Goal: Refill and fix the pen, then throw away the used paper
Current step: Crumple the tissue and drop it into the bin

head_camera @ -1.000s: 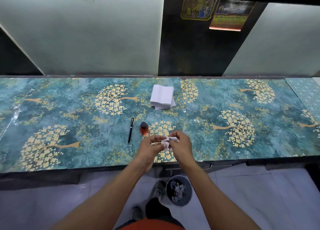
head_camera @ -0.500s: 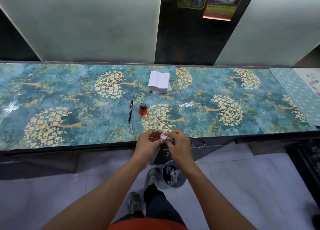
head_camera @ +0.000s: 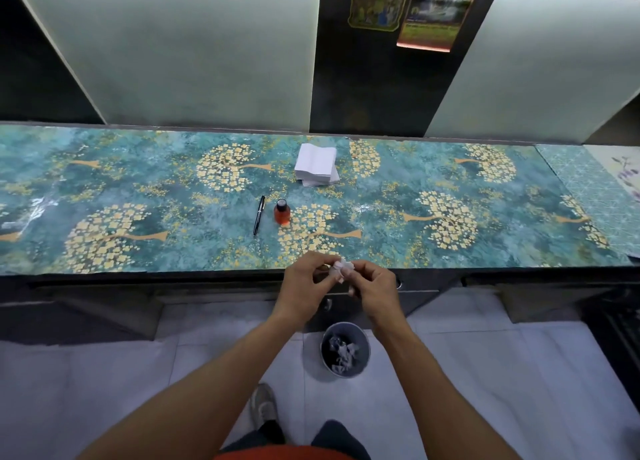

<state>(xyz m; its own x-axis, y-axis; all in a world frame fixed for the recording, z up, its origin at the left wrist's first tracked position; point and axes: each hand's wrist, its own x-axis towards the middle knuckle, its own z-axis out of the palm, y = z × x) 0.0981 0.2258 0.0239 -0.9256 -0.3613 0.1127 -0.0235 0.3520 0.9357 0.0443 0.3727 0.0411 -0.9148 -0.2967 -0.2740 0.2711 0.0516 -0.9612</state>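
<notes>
A small crumpled white paper sits between my two hands, just past the table's front edge. My left hand and my right hand both pinch it with curled fingers. The black pen lies capped on the patterned table, apart from my hands. Right beside it stands a small ink bottle with red liquid and a dark cap. Below my hands, on the floor, a round grey bin holds several crumpled papers.
A stack of white paper lies at the back middle of the table. Pale wall panels rise behind the table. My feet stand on the white tiled floor left of the bin, and dark drawers run under the table edge.
My hands have drawn back from over the table to its front edge, above the bin, still working the paper into a tighter ball. The pen and bottle stayed put.
</notes>
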